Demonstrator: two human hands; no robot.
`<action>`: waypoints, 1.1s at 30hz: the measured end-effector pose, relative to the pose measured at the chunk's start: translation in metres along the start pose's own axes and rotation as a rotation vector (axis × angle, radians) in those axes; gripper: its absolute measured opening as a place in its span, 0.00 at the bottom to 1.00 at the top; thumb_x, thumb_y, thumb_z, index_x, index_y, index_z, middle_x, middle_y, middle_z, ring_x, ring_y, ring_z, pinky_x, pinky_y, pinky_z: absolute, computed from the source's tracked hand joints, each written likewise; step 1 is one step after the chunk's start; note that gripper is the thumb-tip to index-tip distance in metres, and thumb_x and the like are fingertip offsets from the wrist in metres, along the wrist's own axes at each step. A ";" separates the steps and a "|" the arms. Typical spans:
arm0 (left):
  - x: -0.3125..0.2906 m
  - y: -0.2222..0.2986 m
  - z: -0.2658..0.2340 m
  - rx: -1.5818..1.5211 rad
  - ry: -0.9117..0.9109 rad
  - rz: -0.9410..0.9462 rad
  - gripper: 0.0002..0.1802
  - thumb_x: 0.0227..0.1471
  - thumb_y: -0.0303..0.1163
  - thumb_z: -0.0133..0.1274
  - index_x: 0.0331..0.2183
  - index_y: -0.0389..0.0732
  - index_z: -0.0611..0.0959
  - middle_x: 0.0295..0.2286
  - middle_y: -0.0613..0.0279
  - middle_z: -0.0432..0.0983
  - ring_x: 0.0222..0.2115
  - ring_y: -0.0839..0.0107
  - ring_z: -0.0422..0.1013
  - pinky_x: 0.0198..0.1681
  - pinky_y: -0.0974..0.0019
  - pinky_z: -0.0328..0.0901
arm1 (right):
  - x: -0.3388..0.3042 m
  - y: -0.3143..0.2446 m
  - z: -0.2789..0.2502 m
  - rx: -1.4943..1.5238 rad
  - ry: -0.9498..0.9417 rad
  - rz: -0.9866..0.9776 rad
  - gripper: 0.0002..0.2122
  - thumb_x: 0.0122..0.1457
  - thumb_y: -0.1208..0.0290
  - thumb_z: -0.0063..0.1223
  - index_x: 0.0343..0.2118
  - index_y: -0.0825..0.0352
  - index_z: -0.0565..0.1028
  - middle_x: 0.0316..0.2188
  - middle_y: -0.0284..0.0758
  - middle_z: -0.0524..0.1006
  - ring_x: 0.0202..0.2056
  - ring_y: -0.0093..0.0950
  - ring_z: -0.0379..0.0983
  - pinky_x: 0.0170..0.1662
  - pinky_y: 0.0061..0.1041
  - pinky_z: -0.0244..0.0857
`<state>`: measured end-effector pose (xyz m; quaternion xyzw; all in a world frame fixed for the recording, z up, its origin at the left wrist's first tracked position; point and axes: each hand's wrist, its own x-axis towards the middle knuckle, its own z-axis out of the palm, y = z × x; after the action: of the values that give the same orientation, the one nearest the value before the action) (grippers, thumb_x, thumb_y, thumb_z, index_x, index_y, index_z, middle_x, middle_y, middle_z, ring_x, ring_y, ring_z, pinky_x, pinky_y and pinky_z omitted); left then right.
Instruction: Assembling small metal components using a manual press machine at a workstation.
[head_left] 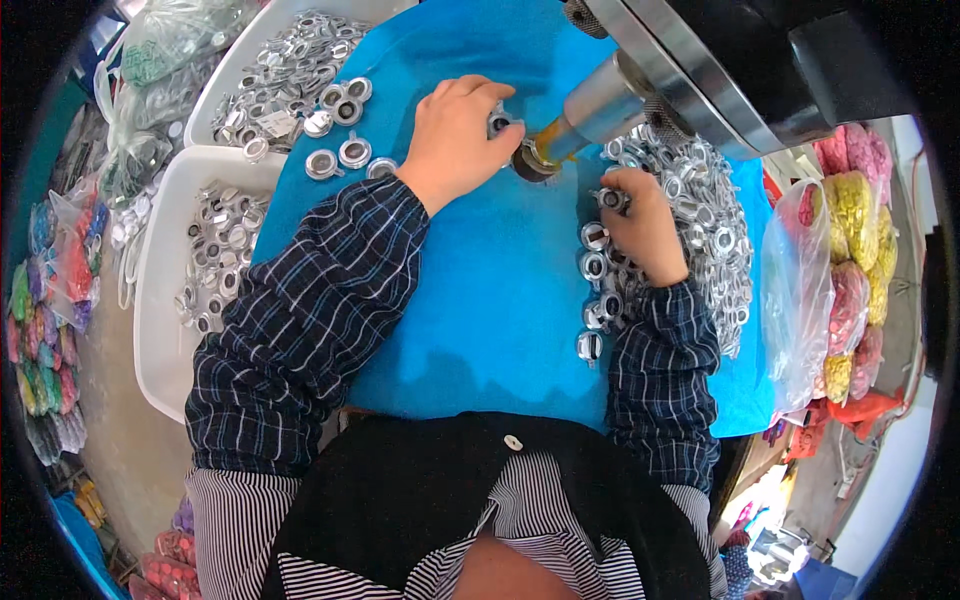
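My left hand [455, 140] is closed, thumb and fingers pinching a small round silver metal piece [499, 123] just left of the press ram [545, 152]. The hand partly covers this piece. On the right, my right hand [647, 230] grips another round silver metal piece [611, 200] between thumb and fingers, at the edge of a large pile of the same pieces [715, 240]. Below that hand, several loose ones [592, 265] lie in a rough column on the blue cloth [470, 300]. Near my left wrist a few more pieces [354, 153] lie on the cloth.
The dark machine [700, 60] with its metal cylinder overhangs the upper right. White plastic bins [150, 270] on the left hold more silver pieces. Bags of coloured parts [850, 220] hang at the far right, and others [50, 300] sit at the far left.
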<state>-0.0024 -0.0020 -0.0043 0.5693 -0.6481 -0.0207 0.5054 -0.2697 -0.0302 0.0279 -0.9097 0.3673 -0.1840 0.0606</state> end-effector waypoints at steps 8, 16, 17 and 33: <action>0.001 0.009 -0.001 -0.070 -0.123 0.148 0.15 0.41 0.36 0.58 0.34 0.42 0.83 0.39 0.57 0.74 0.43 0.56 0.67 0.46 0.56 0.62 | 0.020 -0.022 0.027 0.796 0.233 0.435 0.29 0.46 0.86 0.58 0.52 0.69 0.58 0.43 0.40 0.70 0.40 0.26 0.70 0.43 0.23 0.67; 0.003 -0.002 -0.004 -0.085 -0.130 0.022 0.08 0.44 0.35 0.56 0.30 0.44 0.84 0.35 0.63 0.75 0.41 0.59 0.68 0.45 0.55 0.61 | 0.045 -0.050 0.047 0.850 0.318 0.241 0.30 0.49 0.86 0.57 0.52 0.69 0.54 0.43 0.41 0.68 0.43 0.26 0.69 0.46 0.24 0.66; 0.003 -0.005 -0.005 -0.086 -0.114 -0.014 0.08 0.44 0.35 0.56 0.29 0.44 0.84 0.34 0.63 0.75 0.41 0.59 0.68 0.45 0.55 0.61 | 0.047 -0.054 0.048 0.865 0.325 0.231 0.28 0.48 0.86 0.57 0.51 0.69 0.56 0.43 0.41 0.69 0.44 0.27 0.69 0.46 0.25 0.66; 0.001 -0.004 -0.007 -0.110 -0.127 -0.033 0.09 0.43 0.36 0.56 0.29 0.44 0.84 0.34 0.61 0.75 0.41 0.59 0.68 0.47 0.54 0.60 | 0.009 -0.040 -0.012 0.049 -0.207 0.066 0.13 0.43 0.81 0.57 0.34 0.70 0.73 0.32 0.40 0.75 0.37 0.33 0.72 0.42 0.29 0.65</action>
<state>0.0049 -0.0005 -0.0026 0.5490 -0.6671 -0.1007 0.4933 -0.2425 -0.0074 0.0516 -0.9094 0.3843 -0.0959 0.1267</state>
